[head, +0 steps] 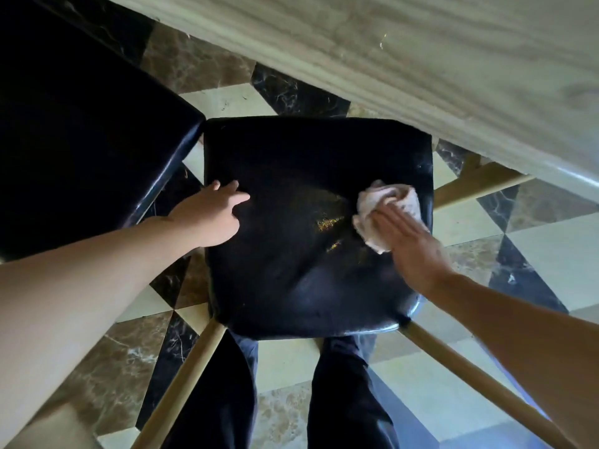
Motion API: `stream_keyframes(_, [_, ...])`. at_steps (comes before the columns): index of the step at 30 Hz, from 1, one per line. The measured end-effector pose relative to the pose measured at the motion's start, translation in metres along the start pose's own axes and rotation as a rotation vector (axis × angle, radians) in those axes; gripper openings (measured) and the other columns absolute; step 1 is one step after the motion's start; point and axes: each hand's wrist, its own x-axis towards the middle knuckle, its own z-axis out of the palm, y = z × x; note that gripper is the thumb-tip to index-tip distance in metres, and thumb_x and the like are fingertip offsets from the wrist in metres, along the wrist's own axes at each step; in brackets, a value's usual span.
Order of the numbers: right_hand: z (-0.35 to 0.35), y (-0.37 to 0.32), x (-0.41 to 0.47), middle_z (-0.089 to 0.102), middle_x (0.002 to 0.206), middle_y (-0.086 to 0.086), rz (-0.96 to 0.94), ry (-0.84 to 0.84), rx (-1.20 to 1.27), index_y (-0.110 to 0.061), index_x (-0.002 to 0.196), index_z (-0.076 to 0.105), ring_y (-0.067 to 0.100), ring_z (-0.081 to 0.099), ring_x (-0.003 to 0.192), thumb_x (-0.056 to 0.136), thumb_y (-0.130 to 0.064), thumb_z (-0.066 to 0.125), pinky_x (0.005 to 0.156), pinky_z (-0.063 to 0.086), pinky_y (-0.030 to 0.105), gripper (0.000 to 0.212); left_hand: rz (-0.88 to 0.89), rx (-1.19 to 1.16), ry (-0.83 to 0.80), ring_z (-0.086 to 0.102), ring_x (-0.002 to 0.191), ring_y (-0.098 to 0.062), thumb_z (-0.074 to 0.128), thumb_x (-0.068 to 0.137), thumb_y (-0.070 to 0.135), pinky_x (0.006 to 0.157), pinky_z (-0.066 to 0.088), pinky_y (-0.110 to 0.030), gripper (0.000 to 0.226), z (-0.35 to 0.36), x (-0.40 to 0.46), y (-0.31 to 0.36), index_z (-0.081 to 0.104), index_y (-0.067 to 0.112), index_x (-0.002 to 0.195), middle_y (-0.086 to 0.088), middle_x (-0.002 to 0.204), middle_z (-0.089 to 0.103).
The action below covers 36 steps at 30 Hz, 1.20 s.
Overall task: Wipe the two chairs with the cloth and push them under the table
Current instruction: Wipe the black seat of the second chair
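My right hand (410, 244) presses the cloth (385, 209) flat on the chair (291, 270) seat's right side; left hand (215, 218) open, steadying; cloth probably bunches, missing edges; chair could skid.

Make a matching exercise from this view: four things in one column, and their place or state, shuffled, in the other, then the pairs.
Things:
1. cloth
2. left hand
3. second chair
4. table

Places or states:
A. bare, resting on the left part of the seat
B. light wood-grain top, beyond the seat
C. bunched under the right hand
D. black seat to the left, nobody touching it

Pairs: 1-C, 2-A, 3-D, 4-B
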Motion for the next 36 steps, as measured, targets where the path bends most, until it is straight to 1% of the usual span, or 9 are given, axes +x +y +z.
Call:
stream_keyframes(8, [0.043,-0.122,0.022,0.027,0.163,0.009,0.908,0.298,0.437,-0.009,0.154,0.029,0.022,0.017,0.152,0.079,0.01,0.048,0.122,0.022,0.042,0.08,-0.011,-0.027,-0.044,-0.002,0.153,-0.019,0.037,0.09,0.003,0.117,0.027,-0.045,0.073,0.0,-0.004,0.006,0.026,0.032,0.156,0.007,0.168,0.002])
stream_keyframes(11, [0.074,-0.191,-0.005,0.036,0.158,0.008,0.706,0.211,0.428,-0.01,0.15,0.037,0.022,0.022,0.148,0.077,0.003,0.039,0.122,0.022,0.039,0.074,-0.022,-0.084,-0.045,-0.004,0.153,-0.017,0.036,0.088,0.001,0.119,0.024,-0.042,0.075,0.002,-0.008,0.006,0.028,0.033,0.155,0.008,0.168,-0.001])
stream_keyframes(14, [0.085,-0.222,-0.027,0.041,0.154,0.002,0.129,-0.025,0.269,-0.015,0.143,0.051,0.023,0.039,0.142,0.08,-0.008,0.032,0.12,0.026,0.033,0.066,-0.004,-0.089,-0.016,0.001,0.153,-0.02,0.036,0.091,0.003,0.122,0.015,-0.04,0.069,0.005,-0.006,0.004,0.03,0.031,0.154,0.004,0.168,0.003])
stream_keyframes(18, [0.048,-0.165,0.026,0.047,0.153,0.003,-0.444,-0.111,-0.055,-0.022,0.143,0.055,0.024,0.044,0.141,0.081,-0.011,0.047,0.11,0.043,0.036,0.063,-0.068,-0.192,0.073,0.042,0.139,-0.029,0.038,0.088,0.002,0.107,0.04,-0.039,0.081,-0.002,-0.003,0.0,0.009,0.03,0.158,0.003,0.166,0.019])
stream_keyframes(24, [-0.034,-0.054,0.143,0.034,0.16,-0.004,0.013,0.11,-0.015,-0.025,0.145,0.047,0.017,0.027,0.15,0.08,0.008,0.055,0.101,0.049,0.036,0.073,-0.131,-0.298,0.138,0.064,0.095,-0.027,0.039,0.086,0.002,0.073,0.046,-0.031,0.083,0.005,-0.006,-0.007,0.008,0.03,0.158,-0.006,0.155,0.042])
stream_keyframes(27, [-0.035,-0.047,0.128,0.035,0.159,-0.007,0.109,0.152,0.056,-0.027,0.143,0.047,0.016,0.034,0.145,0.077,0.01,0.054,0.091,0.053,0.035,0.075,-0.107,-0.252,0.136,0.055,0.125,-0.028,0.039,0.089,0.004,0.095,0.046,-0.033,0.078,0.007,-0.011,-0.001,0.015,0.029,0.159,-0.007,0.161,0.032])
stream_keyframes(30, [-0.002,-0.076,0.068,0.04,0.154,-0.004,0.153,0.13,0.12,-0.027,0.141,0.048,0.023,0.049,0.126,0.074,0.01,0.056,0.075,0.058,0.04,0.077,-0.081,-0.236,0.113,0.026,0.148,-0.017,0.038,0.089,0.001,0.119,0.023,-0.03,0.076,0.005,-0.01,0.002,0.018,0.024,0.159,0.005,0.166,0.015])
stream_keyframes(33, [0.031,-0.112,-0.008,0.044,0.152,-0.004,0.178,-0.029,0.14,-0.029,0.141,0.049,0.019,0.048,0.133,0.073,0.008,0.059,0.087,0.058,0.038,0.078,-0.072,-0.233,0.08,0.012,0.152,-0.013,0.037,0.089,-0.001,0.122,0.016,-0.033,0.076,0.004,-0.01,0.003,0.019,0.024,0.158,0.008,0.167,0.009])
stream_keyframes(36, [0.046,-0.134,-0.06,0.045,0.151,0.0,0.099,-0.245,0.095,-0.026,0.138,0.049,0.02,0.044,0.14,0.075,0.002,0.063,0.102,0.049,0.033,0.07,-0.084,-0.264,0.068,0.014,0.152,-0.014,0.037,0.088,-0.001,0.118,0.029,-0.039,0.076,0.002,-0.012,0.004,0.02,0.025,0.158,0.01,0.167,0.007])
